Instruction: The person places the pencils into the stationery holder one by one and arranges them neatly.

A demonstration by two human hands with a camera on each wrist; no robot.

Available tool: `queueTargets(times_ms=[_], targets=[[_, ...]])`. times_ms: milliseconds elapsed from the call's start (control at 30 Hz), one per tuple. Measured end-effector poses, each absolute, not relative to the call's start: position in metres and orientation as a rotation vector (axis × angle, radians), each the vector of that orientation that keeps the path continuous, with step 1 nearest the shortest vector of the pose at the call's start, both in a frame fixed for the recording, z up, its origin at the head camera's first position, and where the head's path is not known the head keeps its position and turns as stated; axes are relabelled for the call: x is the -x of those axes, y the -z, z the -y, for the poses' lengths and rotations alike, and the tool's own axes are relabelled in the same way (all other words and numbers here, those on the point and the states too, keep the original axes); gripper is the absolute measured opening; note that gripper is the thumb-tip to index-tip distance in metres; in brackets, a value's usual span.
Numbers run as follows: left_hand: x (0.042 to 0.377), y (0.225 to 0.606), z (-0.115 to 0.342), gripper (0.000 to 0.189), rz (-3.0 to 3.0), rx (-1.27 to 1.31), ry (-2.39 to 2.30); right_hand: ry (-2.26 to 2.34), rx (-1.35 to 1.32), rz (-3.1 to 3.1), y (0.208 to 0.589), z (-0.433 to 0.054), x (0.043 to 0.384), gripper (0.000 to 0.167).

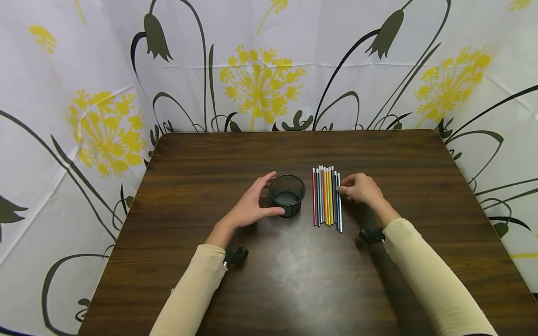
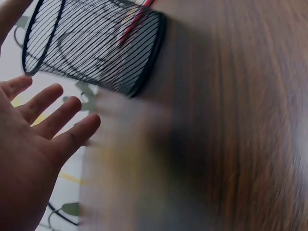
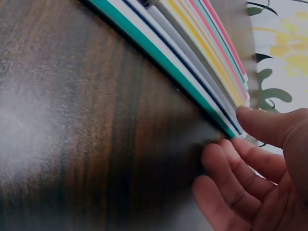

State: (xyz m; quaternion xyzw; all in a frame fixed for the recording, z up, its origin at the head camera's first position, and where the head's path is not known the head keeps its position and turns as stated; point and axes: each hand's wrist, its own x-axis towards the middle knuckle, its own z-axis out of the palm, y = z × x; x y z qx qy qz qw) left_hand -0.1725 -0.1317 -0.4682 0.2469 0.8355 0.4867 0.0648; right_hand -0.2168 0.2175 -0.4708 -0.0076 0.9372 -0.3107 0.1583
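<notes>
A black mesh pencil cup (image 1: pixel 290 209) stands upright on the table. My left hand (image 1: pixel 249 205) is spread around its left side, thumb in front and fingers behind. In the left wrist view the extended fingers lie apart from the mesh cup (image 2: pixel 96 43). Right of the cup, a row of colored pencils (image 1: pixel 327 198) with pale ends lies side by side. At the row's right edge, my right hand (image 1: pixel 362 189) pinches the outermost pencil (image 1: pixel 340 214) near its far end. The right wrist view shows thumb and curled fingers at the tip of this green pencil (image 3: pixel 159 65).
The brown wooden table (image 1: pixel 269 289) reaches back to a white curtain (image 1: pixel 328 28) printed with yellow and grey flowers. Black wrist cameras sit at both cuffs, the left one (image 1: pixel 236 255) and the right one (image 1: pixel 371 235) just above the tabletop.
</notes>
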Motion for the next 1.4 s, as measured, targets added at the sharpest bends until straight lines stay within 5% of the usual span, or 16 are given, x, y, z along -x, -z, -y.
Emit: queueTargets(times_ms=[567, 1100, 1400], targets=[[0.174, 0.482, 0.111, 0.091, -2.446, -0.702, -1.651, 0.669, -0.212, -2.779, 0.464, -0.201, 0.207, 0.029], [0.157, 0.446, 0.102, 0.093, -2.380, -0.719, -1.680, 0.655, -0.216, -2.827, 0.459, -0.200, 0.208, 0.029], [0.160, 0.452, 0.102, 0.088, -2.334, -0.725, -1.731, 0.801, -0.204, -2.977, 0.424, -0.199, 0.204, 0.027]])
